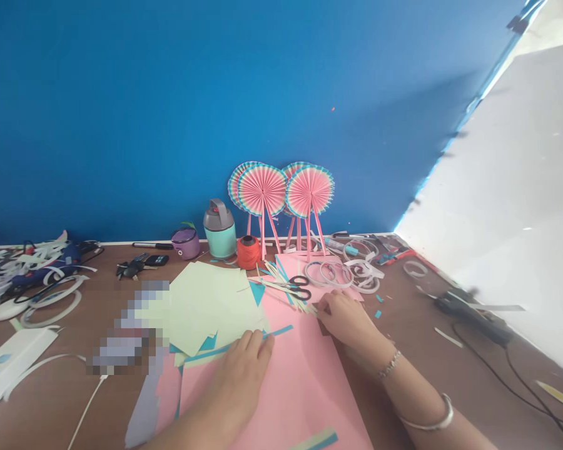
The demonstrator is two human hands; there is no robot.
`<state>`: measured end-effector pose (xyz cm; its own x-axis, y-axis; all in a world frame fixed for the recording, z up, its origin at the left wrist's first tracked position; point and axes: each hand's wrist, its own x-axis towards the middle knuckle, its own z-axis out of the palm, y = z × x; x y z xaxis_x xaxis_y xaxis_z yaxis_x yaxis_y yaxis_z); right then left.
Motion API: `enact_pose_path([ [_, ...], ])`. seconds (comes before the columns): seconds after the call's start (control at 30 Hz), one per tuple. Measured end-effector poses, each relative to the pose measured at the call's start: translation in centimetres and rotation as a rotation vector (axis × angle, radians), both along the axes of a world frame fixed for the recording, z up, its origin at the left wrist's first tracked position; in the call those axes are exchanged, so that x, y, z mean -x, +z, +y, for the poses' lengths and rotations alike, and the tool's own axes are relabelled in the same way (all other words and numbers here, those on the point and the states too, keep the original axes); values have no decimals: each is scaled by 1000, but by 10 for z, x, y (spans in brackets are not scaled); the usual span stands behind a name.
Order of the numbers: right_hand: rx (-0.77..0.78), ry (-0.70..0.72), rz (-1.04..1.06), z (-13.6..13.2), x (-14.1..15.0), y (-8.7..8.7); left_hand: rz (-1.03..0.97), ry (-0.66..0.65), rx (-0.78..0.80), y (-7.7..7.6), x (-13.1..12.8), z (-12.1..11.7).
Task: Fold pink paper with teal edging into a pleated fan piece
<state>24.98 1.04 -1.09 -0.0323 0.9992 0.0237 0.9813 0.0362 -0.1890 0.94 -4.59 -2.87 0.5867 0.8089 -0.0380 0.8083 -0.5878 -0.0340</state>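
Left hand [246, 362] lies open, palm down, on pink paper [309, 375].
The right hand [349, 319] curls beside pale strips [304, 307] near the paper's right edge; whether it pinches one, I cannot tell. Beyond lie dark-handled scissors [293, 287]; pleated fans [263, 190] stand before the blue wall [281, 94].

The hands [244, 365] are at the pink paper [304, 375], the right [344, 317] near scissors [293, 287].

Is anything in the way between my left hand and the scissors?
Yes, flat things: a blue paper strip lies on the pink paper between your left hand and the scissors. Nothing visible stands up between them.
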Motion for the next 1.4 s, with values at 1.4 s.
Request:
enact_pose_path([
  [1.4,151,400,582,-18,51,4,-47,11,-119,-7,0,-3],
])
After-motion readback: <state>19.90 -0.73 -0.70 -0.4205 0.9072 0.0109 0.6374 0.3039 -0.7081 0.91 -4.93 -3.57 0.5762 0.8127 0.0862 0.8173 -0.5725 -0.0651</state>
